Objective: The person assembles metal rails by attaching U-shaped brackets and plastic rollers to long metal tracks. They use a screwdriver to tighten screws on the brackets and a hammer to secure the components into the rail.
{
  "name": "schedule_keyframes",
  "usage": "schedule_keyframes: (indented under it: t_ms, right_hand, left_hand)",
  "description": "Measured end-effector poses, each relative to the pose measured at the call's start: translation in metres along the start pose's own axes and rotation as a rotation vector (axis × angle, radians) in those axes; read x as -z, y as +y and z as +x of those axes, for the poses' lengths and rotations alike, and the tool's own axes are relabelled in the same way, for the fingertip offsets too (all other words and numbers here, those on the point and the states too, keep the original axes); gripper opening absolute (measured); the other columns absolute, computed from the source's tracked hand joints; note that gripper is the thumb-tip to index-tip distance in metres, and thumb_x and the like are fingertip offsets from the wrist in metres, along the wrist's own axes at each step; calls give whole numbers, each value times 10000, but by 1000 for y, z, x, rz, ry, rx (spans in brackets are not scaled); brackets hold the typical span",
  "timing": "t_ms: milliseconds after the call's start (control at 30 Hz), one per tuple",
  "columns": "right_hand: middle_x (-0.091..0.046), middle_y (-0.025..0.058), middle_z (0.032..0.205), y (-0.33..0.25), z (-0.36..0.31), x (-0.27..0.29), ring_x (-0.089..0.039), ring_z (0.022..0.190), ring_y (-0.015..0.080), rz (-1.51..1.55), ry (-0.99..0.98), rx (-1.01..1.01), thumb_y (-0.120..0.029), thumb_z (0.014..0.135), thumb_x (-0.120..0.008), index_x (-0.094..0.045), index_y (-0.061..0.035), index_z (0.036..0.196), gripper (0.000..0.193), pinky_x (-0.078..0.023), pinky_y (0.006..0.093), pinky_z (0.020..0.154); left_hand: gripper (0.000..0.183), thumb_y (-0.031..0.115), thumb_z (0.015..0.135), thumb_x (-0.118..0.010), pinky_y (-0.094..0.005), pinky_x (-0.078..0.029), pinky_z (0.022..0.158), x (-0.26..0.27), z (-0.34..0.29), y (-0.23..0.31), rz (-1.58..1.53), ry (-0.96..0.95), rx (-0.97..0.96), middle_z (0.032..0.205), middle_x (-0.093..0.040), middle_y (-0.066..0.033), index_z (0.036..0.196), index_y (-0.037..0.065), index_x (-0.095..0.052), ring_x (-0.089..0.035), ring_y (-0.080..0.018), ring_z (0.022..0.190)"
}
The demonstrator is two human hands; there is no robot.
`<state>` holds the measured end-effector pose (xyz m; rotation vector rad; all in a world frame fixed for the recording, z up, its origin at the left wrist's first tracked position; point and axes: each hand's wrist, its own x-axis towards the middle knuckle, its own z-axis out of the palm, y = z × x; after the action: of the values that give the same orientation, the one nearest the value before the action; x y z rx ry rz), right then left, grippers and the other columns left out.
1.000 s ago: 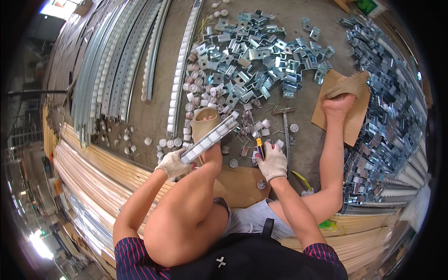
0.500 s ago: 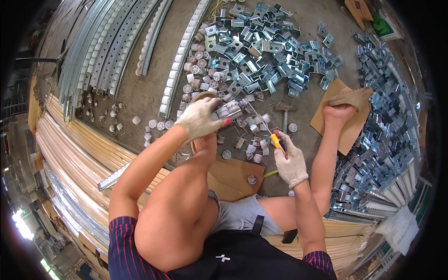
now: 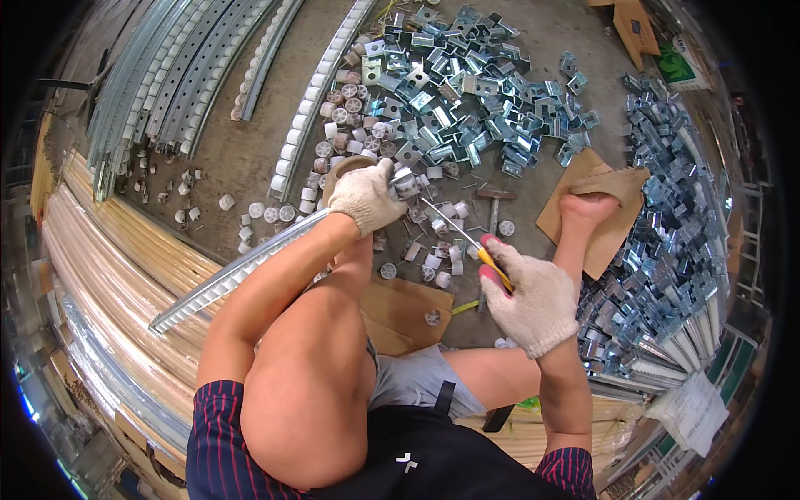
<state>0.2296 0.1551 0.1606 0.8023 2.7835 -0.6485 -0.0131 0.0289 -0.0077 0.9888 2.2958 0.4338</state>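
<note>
The screwdriver handle (image 3: 493, 266) is yellow, sleeves (image 3: 218, 429) red-striped.

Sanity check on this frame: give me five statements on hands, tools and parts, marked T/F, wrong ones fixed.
1. The right hand holds a yellow-handled screwdriver. True.
2. The left hand is ungloved. False: it wears a pale knit glove.
3. A hammer lies on the floor. True.
4. The screwdriver's shaft points away from the left hand. False: it points toward it.
5. The left hand grips a roller-lined metal rail. True.
</note>
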Motion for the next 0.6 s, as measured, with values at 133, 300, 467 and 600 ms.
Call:
schedule_keyframes:
  t_ms: [133, 300, 467, 600]
  right_hand:
    - [-758, 150, 839, -15, 18, 8, -742, 762, 364, -160, -81, 7, -338, 983, -657, -731, -155, 1308, 380, -583, 485, 697]
    - [-758, 154, 834, -16, 28, 9, -743, 771, 378, -192, -84, 32, -342, 989, -635, -729, -168, 1300, 369, -581, 512, 704]
    - [-760, 155, 841, -23, 23, 19, -745, 796, 378, -190, -110, 14, -336, 974, -644, -729, -171, 1287, 364, -579, 517, 715]
    - [-755, 158, 829, -25, 23, 15, -746, 802, 381, -156, -103, 59, -326, 964, -647, -733, -163, 1240, 332, -577, 528, 713]
  left_hand:
    - [678, 493, 763, -769, -504, -575, 927, 6, 0, 7, 27, -167, 32, 1038, -758, -274, 1264, 56, -636, -740, -426, 1015]
    - [629, 419, 751, -726, -460, -553, 1029, 0, 7, 6, -11, -271, 20, 1142, -754, -285, 1227, 9, -698, -727, -412, 1127]
    - [625, 429, 752, -721, -459, -553, 1034, -6, 9, 2, 3, -278, 28, 1158, -750, -290, 1215, 10, -710, -723, -406, 1143]
    - [628, 448, 753, -728, -461, -551, 1040, -7, 6, 6, 3, -248, 25, 1160, -751, -286, 1207, 14, -722, -720, -404, 1153]
